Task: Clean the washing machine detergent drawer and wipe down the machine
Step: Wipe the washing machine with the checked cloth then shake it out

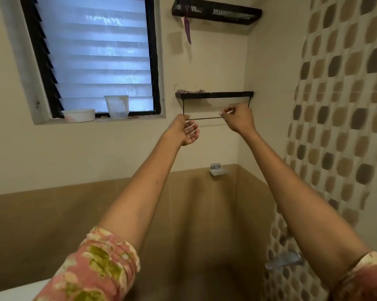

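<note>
Washing machine: cannot confirm; a white surface [5, 290] at the bottom-left corner may be its top, well below both hands. Both arms reach up to a black wall shelf [213, 95] w/ a thin rail [205, 118] under it. Left hand [187, 131] is palm-up, fingers relaxed and spread, holding nothing, thumb at the rail's left end. Right hand [237, 118] has fingers curled, thumb and forefinger pinching the rail's right end.
</note>
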